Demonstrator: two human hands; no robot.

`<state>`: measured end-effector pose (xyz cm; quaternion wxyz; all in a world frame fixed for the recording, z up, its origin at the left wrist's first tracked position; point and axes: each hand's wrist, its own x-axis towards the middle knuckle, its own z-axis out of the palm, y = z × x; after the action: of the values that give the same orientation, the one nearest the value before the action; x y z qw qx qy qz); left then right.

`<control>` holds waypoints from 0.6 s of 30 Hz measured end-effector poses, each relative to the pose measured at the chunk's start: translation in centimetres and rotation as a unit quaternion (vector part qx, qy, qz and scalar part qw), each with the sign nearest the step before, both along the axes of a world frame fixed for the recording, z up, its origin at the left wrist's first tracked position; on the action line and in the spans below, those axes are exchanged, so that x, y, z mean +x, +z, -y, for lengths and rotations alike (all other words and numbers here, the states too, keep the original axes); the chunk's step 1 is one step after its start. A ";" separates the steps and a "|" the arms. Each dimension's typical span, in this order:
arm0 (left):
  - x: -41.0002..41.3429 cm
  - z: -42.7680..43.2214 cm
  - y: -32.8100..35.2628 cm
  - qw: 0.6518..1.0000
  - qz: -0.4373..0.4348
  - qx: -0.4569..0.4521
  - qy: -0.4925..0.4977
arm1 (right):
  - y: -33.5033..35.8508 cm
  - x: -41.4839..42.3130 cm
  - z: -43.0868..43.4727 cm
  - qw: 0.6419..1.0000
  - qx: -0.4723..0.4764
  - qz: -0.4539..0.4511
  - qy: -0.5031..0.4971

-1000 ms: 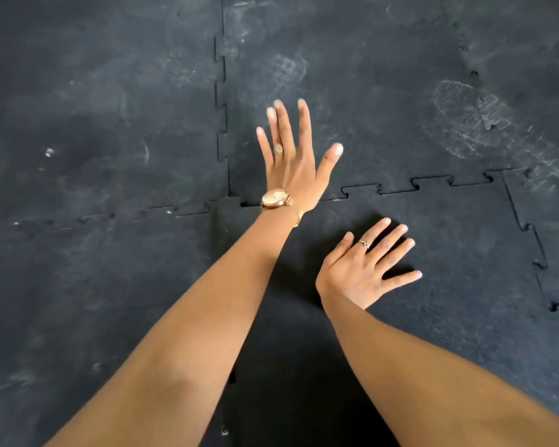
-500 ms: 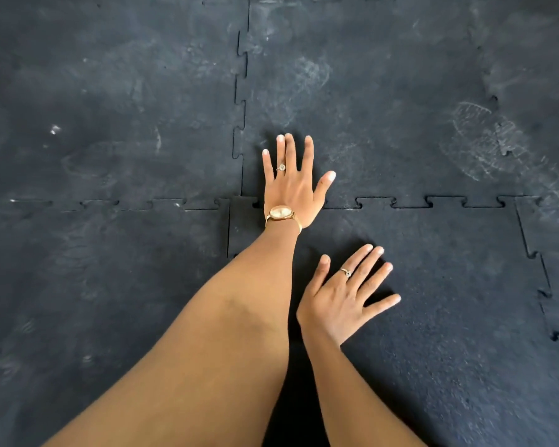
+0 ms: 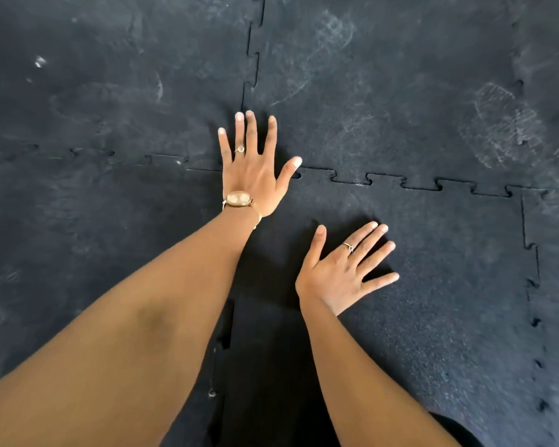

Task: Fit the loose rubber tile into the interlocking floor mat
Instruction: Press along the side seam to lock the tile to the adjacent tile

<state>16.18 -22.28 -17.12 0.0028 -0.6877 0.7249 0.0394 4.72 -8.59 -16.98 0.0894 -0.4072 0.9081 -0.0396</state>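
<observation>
Two hands, both flat and wide-spread, gripping nothing. We now press our left hand [image 3: 255, 175] on the corner where four seams meet; a second ago it hung raised. Our right hand [image 3: 339, 279] stays planted on the loose tile [image 3: 433, 285]. Far seam [image 3: 400, 185]: teeth meshed, gaps showing; seating likely unfinished.

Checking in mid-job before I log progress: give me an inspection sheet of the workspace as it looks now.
Surface: dark interlocking floor mat, scuffed with pale shoe prints.
Job's things: loose rubber tile lies in its slot; far seam and right seam show small gaps.
Clutter: nothing seen.
Hands: left hand flat over the far left corner joint; right hand flat on the tile.
Cables: nothing seen.
Surroundings: only matting in view.
</observation>
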 end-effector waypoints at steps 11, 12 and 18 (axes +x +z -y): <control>0.1 0.1 0.0 1.000 -0.030 0.000 -0.001 | 0.4 5.0 -2.6 0.996 -0.001 0.002 0.092; 0.1 0.0 0.1 1.000 -0.027 0.001 -0.001 | 0.4 4.9 -2.6 0.996 0.001 0.001 0.092; 1.3 1.1 0.7 0.990 0.006 -0.016 -0.137 | 0.5 5.0 -2.7 0.995 -0.015 0.007 0.095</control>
<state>17.49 -23.36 -16.43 0.0013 -0.5819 0.8129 0.0227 9.73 -5.93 -16.50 0.0931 -0.4926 0.8639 -0.0476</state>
